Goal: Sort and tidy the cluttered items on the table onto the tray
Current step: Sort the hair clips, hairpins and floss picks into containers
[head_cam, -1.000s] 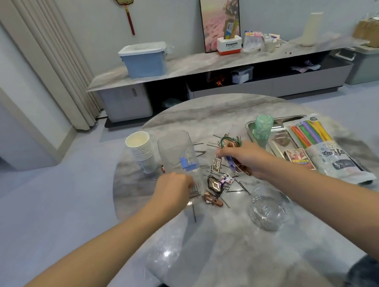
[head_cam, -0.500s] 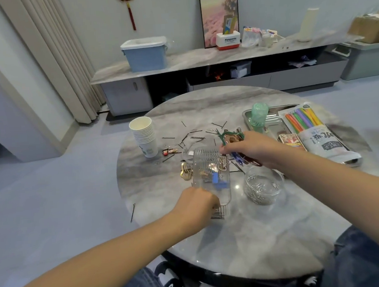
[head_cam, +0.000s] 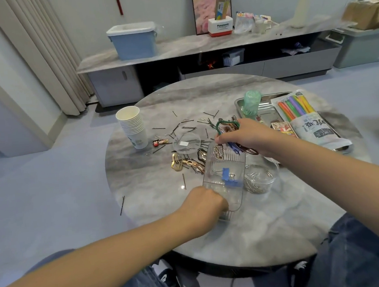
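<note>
We note pale grey walls and a light blue-grey floor (head_cam: 42,185). Cream curtains (head_cam: 36,53) hang at upper left. A long low cabinet (head_cam: 201,60) with a marble-look top runs across the upper frame; on it a blue lidded bin (head_cam: 133,41). A framed picture (head_cam: 205,2) leans against the wall at top centre. Even, soft light.
</note>
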A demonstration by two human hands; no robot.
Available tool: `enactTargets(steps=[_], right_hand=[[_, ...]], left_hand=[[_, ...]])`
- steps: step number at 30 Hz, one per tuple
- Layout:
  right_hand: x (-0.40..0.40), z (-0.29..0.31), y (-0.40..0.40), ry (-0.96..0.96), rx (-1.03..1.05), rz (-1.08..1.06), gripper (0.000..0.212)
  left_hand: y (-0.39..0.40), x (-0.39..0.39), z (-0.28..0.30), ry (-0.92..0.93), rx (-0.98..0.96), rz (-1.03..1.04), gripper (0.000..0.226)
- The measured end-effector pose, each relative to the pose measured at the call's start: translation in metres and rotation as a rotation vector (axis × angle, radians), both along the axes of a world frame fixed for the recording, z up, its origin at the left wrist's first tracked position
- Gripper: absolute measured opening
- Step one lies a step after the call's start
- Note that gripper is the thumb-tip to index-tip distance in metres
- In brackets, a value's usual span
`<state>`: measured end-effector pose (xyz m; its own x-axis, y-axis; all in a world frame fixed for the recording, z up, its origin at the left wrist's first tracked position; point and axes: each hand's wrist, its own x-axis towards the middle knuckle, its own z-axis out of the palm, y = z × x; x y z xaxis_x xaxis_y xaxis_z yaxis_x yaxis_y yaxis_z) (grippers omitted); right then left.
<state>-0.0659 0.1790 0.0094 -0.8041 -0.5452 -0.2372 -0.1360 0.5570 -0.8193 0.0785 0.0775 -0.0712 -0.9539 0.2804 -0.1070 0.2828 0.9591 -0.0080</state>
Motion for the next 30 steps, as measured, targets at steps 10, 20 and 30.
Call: enactTargets(steps=[10, 20, 30], right_hand=[[0.004, -0.013, 0.020, 0.158, 0.148, 0.072, 0.021], [-0.004, -0.016, 0.019, 0.328, 0.129, 0.057, 0.017], [0.021, -0.034, 0.006, 0.492, 0.406, 0.316, 0.022]], left_hand=[[0.003, 0.001, 0.003, -0.044, -0.077, -0.106, 0.020], [-0.011, -0.011, 0.005, 0.059, 0.353, -0.091, 0.024], [-0.028, -0.034, -0.005, 0.302, 0.402, 0.261, 0.027]])
